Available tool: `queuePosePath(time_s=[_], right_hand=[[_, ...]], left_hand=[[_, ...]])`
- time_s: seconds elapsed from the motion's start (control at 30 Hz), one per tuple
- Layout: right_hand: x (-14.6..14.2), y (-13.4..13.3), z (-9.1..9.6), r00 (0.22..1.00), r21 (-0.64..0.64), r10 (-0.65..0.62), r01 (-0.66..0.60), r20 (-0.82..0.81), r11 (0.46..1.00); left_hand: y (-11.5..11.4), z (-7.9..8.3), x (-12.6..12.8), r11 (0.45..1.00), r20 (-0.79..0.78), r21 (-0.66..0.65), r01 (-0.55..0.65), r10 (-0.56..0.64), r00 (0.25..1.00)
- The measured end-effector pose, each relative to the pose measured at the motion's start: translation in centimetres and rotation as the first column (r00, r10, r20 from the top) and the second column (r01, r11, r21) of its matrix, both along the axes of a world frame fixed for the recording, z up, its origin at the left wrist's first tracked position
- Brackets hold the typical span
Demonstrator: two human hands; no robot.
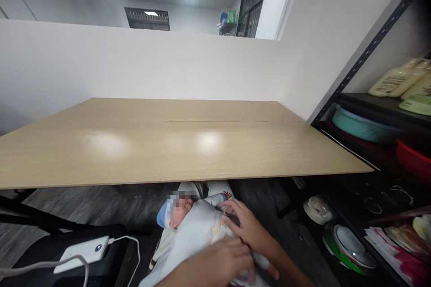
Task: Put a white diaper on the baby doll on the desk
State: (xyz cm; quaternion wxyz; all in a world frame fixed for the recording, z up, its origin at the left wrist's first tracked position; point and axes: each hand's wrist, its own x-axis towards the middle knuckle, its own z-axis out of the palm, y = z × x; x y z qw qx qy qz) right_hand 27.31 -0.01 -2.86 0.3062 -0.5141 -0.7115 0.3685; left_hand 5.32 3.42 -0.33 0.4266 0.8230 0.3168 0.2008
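Observation:
What looks like a baby doll (198, 224) lies across my lap below the table's front edge. It wears white clothing and a blue cap (162, 214), and its head points to the left. My right hand (244, 226) is over the middle of its body, fingers apart and slightly bent, near a faint yellowish print on the cloth. Lower down, my left hand (224, 258) reaches across the clothing from the left. Its fingers are blurred and point downward, so whether they grip the cloth is unclear. A small doll hand (227, 195) shows beyond my right fingers.
A wooden table (182, 143) spans the view ahead. On the left, a white power bank (82, 253) with cables rests on a black seat (111, 237). To the right, a dark shelf holds bottles (397, 78), a teal basin (363, 125), a red basin (414, 157) and lidded containers.

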Motion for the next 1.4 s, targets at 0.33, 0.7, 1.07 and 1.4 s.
queuePosePath(time_s=[0.33,0.7,1.07,1.4], right_hand=[[1.5,2.8,-4.8,0.999,-0.046,-0.016,0.014,-0.036,0.999],[2.5,7.5,-8.2,0.997,0.052,-0.059,0.057,0.039,0.997],[0.7,1.4,1.7,0.94,-0.02,0.33,-0.33,0.086,0.944],[7.7,-2.5,-2.5,0.937,-0.461,0.249,-0.114,0.243,0.88]], left_hand=[[-2.3,-0.9,0.4,1.0,-0.076,0.028,-0.001,0.003,0.997],[-2.4,-0.9,0.3,0.991,0.05,-0.015,-0.136,0.137,0.989],[-6.2,0.6,-4.4,0.965,-0.064,-0.091,0.245,-0.251,0.966],[1.6,-2.3,12.5,0.914,-0.752,-0.057,0.401,-0.304,0.585]])
